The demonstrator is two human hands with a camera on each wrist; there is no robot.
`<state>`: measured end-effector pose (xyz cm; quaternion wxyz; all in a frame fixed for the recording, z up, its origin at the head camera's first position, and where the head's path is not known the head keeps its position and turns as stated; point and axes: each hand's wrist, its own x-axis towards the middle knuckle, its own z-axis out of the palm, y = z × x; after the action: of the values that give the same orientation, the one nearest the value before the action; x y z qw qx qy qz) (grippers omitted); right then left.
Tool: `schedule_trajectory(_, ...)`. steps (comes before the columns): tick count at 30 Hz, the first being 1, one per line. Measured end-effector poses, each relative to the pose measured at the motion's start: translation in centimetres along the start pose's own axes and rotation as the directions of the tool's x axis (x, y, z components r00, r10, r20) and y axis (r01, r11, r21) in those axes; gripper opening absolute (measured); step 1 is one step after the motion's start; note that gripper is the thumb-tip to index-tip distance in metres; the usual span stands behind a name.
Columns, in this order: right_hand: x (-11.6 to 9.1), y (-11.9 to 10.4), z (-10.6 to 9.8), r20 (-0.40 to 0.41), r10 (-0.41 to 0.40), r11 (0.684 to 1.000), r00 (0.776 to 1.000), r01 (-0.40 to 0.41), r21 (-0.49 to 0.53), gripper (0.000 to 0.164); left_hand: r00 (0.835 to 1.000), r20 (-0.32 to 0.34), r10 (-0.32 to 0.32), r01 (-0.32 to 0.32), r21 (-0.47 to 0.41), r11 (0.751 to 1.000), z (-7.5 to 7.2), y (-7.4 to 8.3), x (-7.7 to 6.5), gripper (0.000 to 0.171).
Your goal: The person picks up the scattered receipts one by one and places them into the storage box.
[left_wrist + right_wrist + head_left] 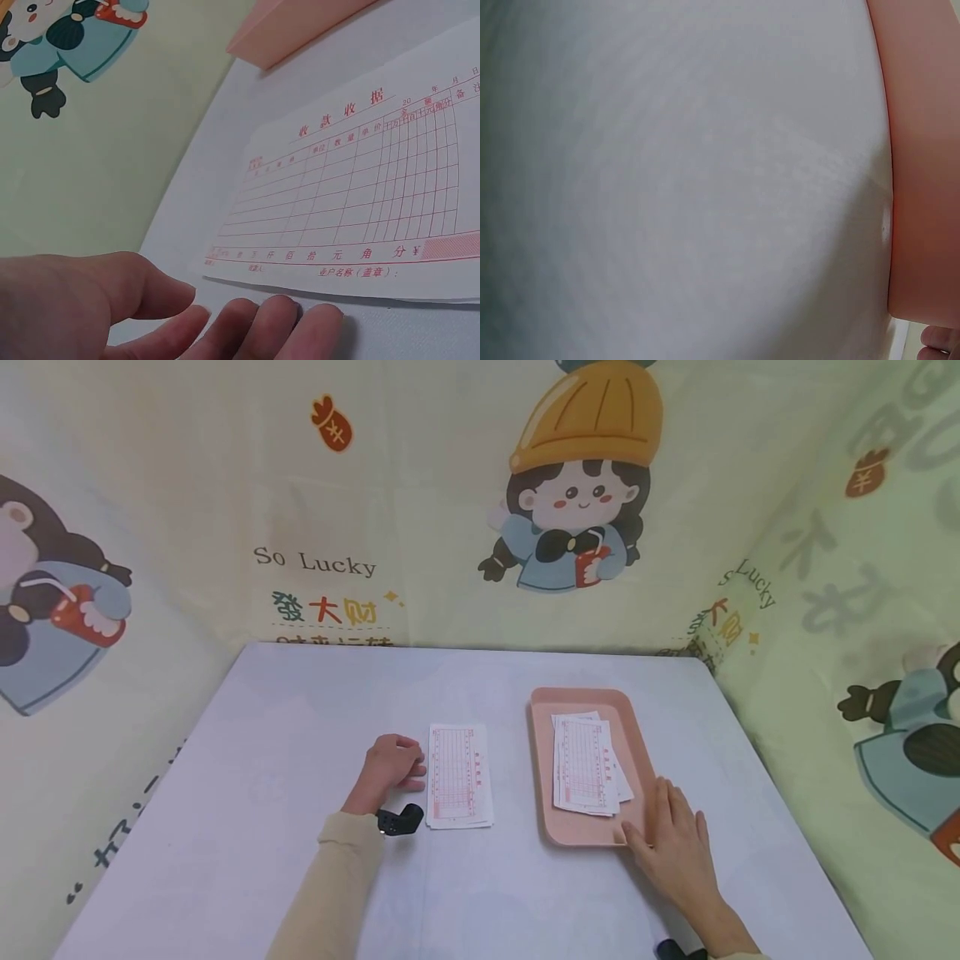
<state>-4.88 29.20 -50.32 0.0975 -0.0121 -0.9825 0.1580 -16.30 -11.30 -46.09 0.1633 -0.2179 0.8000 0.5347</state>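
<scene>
My left hand [393,762] rests on the table beside a stack of receipt slips [459,777] with red printed grids. In the left wrist view its fingers are loosely bent at the near edge of the top slip [352,187], with nothing held. To the right lies a pink tray [585,832] bearing a loose pile of similar slips [585,764], some of them askew. My right hand [678,847] touches the tray's near right corner, fingers straight along the side rim and thumb at the front rim. The right wrist view shows the tray's wall [930,165] and a few fingertips [934,337].
A white table [300,710] carries the stack and the tray, with a gap between them. Cloth with cartoon prints [435,485] hangs behind the table and along both sides. A black wrist strap [401,820] sits on the left wrist.
</scene>
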Motion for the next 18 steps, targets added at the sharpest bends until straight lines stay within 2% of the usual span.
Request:
schedule_trajectory(13,-0.1,-0.1,-0.2,0.016,0.0,1.0,1.0,0.0,-0.003,0.095,0.999,-0.024,-0.031,0.032,0.026,0.999,0.8,-0.2,0.2,0.032)
schedule_trajectory(18,-0.1,-0.1,-0.2,0.01,-0.003,1.0,1.0,0.003,0.012,0.095,0.999,-0.047,-0.013,0.015,0.045,0.999,1.2,-0.1,0.1,0.031)
